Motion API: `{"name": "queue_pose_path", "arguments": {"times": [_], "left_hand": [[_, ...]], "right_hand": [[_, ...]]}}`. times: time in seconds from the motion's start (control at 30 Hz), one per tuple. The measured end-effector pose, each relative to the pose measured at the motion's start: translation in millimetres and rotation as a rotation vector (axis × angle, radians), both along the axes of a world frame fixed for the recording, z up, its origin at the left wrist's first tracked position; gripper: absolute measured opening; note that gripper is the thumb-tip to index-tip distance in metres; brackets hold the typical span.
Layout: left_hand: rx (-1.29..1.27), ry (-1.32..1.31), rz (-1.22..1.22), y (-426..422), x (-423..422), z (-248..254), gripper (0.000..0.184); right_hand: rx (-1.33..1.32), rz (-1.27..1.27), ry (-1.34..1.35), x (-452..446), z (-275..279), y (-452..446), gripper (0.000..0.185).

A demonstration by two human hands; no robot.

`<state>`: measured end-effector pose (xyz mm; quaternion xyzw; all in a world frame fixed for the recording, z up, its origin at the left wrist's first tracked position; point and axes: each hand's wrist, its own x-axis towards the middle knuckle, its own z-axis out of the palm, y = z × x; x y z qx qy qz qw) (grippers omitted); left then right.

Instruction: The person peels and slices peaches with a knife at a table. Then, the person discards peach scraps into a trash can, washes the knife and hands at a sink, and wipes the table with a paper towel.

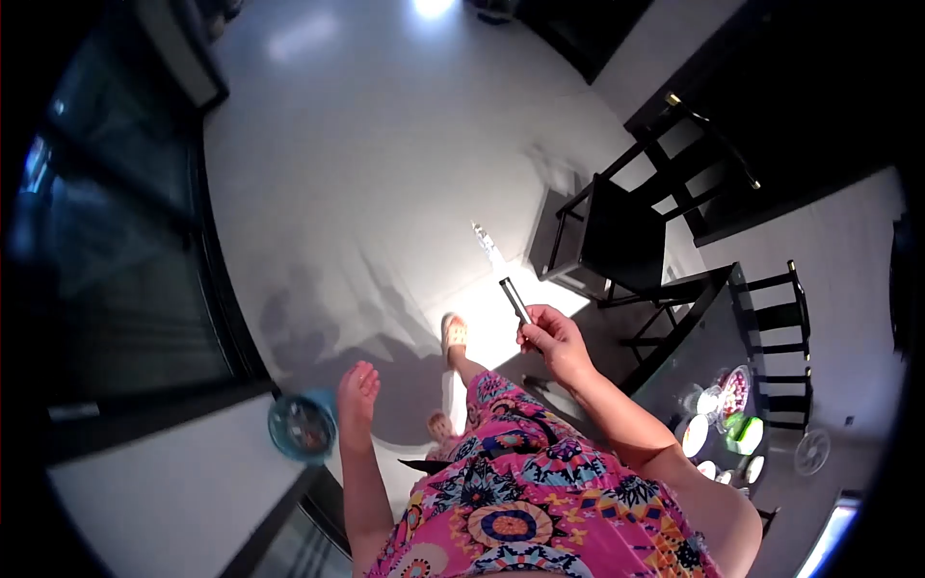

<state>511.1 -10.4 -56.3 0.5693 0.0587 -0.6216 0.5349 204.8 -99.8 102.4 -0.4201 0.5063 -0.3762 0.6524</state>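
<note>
My right hand (554,342) is closed around the dark handle of a slim tool (515,299), held out in front of my body. Its long front end is shiny and looks clear or metallic; glare hides its exact kind. The tip points forward and slightly left, above the floor. My left hand (358,390) hangs at my left side with loosely bent fingers, holding nothing. Close to its left is a round blue bin (279,429) with some contents I cannot make out.
Black chairs (624,231) stand ahead on the right. A dark table (689,361) to my right carries a green container (744,433), white bowls and other dishes. Dark-framed glass doors (116,260) run along the left. My sandalled foot (454,333) is forward on the pale floor (366,173).
</note>
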Motion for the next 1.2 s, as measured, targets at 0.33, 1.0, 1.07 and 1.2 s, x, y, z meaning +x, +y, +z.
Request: {"name": "queue_pose_path", "arguments": {"times": [0.33, 1.0, 1.07, 1.2], "left_hand": [[-0.247, -0.226, -0.096, -23.3, -0.7, 60.4, 0.021], [-0.461, -0.525, 0.692, 105.0, -6.1, 189.9, 0.013], [-0.345, -0.563, 0.806, 151.6, -1.4, 204.5, 0.011], [-0.131, -0.530, 1.062, 177.6, -14.1, 129.8, 0.010]], "right_hand": [[-0.184, 0.017, -0.048, 13.2, 27.6, 3.4, 0.014], [-0.373, 1.111, 0.133, 160.6, 48.3, 54.9, 0.024], [-0.358, 1.316, 0.126, 189.6, 57.2, 71.6, 0.024], [-0.305, 1.651, 0.150, 231.1, -9.8, 66.4, 0.022]]}}
